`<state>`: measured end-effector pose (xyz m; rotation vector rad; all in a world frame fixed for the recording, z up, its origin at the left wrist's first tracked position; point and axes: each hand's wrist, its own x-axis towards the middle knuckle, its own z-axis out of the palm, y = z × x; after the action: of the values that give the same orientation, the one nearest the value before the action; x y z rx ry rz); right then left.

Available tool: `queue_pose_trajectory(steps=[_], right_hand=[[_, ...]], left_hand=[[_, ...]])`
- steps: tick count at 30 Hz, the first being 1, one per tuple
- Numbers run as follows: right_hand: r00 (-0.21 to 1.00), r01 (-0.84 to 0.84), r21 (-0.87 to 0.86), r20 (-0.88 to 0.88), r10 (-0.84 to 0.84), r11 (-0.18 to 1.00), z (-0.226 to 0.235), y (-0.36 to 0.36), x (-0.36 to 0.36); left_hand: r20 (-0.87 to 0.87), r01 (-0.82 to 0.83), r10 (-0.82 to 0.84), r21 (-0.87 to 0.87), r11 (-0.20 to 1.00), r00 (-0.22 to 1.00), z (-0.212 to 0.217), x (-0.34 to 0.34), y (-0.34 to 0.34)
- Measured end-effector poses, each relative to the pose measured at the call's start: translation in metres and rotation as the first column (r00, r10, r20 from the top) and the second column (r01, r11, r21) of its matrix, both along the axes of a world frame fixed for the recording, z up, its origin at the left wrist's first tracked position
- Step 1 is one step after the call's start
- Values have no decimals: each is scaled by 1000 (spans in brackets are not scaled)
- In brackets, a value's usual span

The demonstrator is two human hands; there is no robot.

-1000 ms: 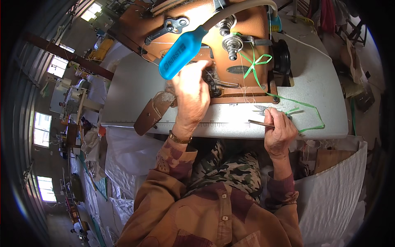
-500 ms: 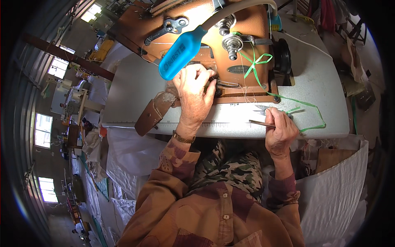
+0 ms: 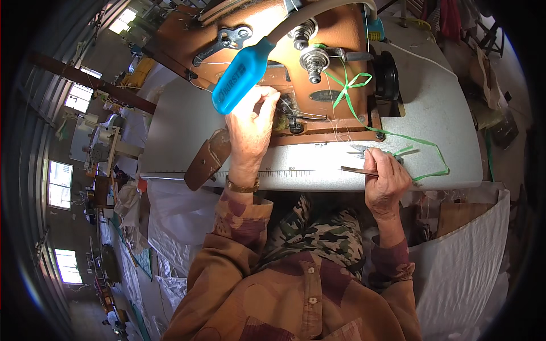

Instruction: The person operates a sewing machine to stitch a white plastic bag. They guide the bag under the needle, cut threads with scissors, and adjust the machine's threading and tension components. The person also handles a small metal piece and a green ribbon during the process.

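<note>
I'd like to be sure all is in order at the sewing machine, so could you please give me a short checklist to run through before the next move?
1. Left hand at the needle area of the sewing machine: ok, fingers there.
2. Thread caught in the left grip: cannot tell, too fine.
3. Right hand holding the thin metal tool at the table edge: ok.
4. Small snips within reach: ok, just above the right hand.
5. Green ribbon clear of the needle: ok, it trails rightward.

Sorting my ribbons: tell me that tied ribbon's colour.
Bright green ribbon, clearest in the head view.
</note>
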<state>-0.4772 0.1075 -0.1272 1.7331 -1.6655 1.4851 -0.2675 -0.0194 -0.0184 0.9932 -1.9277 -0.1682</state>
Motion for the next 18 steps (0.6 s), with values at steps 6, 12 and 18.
queue_pose_trajectory(steps=[6, 12, 18], right_hand=[[1000, 3, -2, -7, -3, 1000, 1, 0, 0], [1000, 3, 8, -4, -3, 1000, 3, 0, 1], [1000, 1, 12, -12, 0, 1000, 1, 1, 0]], left_hand=[[391, 10, 17, -68, 998, 920, 6, 3, 11], [485, 59, 28, -162, 985, 874, -3, 3, 2], [150, 99, -98, 2, 995, 984, -2, 2, -5]])
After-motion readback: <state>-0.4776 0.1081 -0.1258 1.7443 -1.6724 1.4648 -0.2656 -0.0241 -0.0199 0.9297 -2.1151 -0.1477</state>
